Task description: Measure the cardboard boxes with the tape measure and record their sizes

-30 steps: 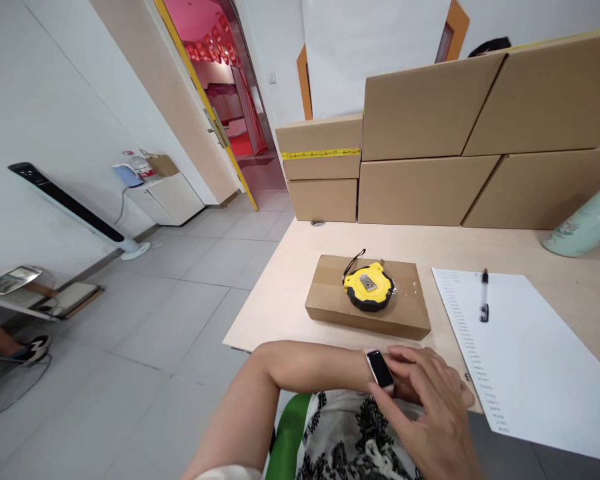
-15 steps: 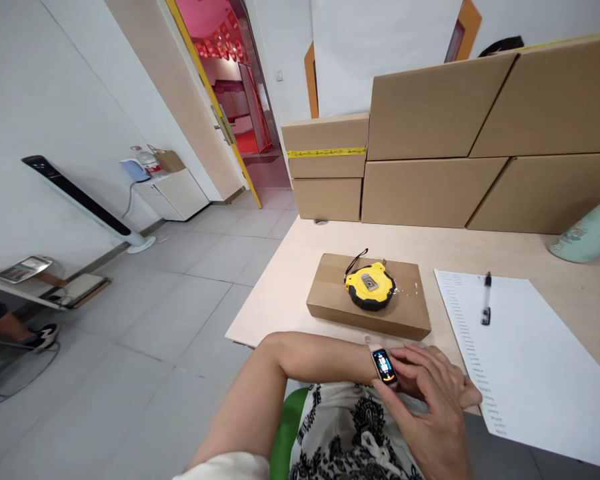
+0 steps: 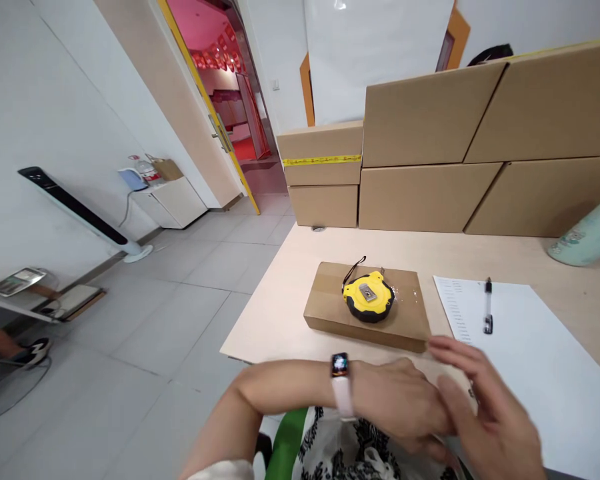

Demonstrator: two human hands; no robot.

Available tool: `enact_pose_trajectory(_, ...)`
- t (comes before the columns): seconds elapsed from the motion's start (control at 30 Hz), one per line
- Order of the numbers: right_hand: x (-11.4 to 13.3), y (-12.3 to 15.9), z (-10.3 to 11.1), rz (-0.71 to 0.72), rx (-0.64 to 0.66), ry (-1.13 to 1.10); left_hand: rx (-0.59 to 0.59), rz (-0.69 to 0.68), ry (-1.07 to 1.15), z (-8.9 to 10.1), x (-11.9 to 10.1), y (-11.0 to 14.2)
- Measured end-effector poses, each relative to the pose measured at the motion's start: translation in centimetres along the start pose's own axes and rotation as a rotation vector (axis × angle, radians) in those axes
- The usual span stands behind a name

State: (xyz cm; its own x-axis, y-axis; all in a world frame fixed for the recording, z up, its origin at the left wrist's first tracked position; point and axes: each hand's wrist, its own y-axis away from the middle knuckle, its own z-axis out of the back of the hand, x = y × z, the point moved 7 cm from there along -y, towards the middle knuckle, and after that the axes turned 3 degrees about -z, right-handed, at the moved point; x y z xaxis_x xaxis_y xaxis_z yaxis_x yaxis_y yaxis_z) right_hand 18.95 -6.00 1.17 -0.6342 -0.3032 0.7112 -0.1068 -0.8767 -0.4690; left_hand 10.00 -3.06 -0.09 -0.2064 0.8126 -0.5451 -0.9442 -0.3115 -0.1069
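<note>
- Left hand [image 3: 405,400] is reaching across at the near edge of the surface [image 3: 267,313], back of the hand facing up; its fingers are partly hiding behind the other hand, so cannot tell whether they are apart or together.
- Watch [image 3: 339,365] is sitting on the left wrist, its screen glowing.
- Right hand [image 3: 503,423] is blurring slightly, overlapping the left hand in view; thumb and fingers are standing apart, gripping nothing visible. Cannot tell if it is touching the left hand.
- Tape measure [image 3: 375,293], yellow and black, is lying flat on the small carton [image 3: 323,307], its black strap [image 3: 350,273] trailing toward the far side.
- Paper sheet [image 3: 535,380] is lying right of the carton, printing running down its left edge; pen [image 3: 488,307] is resting on it.
- Large boxes [image 3: 425,200] are standing stacked along the far side; green bottle [image 3: 585,233] is leaning in view before them.
</note>
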Motion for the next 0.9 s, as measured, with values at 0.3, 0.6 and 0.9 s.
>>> enact_pose_trajectory(0.3,-4.4,-12.0,-5.7,0.029,0.335,-0.014,-0.672,0.455,-0.185,9.4,7.7,5.5)
enact_pose_trajectory(0.6,-2.6,-12.3,-7.1,-0.051,0.673,-0.363,-0.692,0.466,0.399,7.9,8.4,6.5)
enact_pose_trajectory(0.9,2.7,-6.3,-4.5,0.023,0.626,-0.418,-0.522,0.335,1.594,4.6,6.2,10.2)
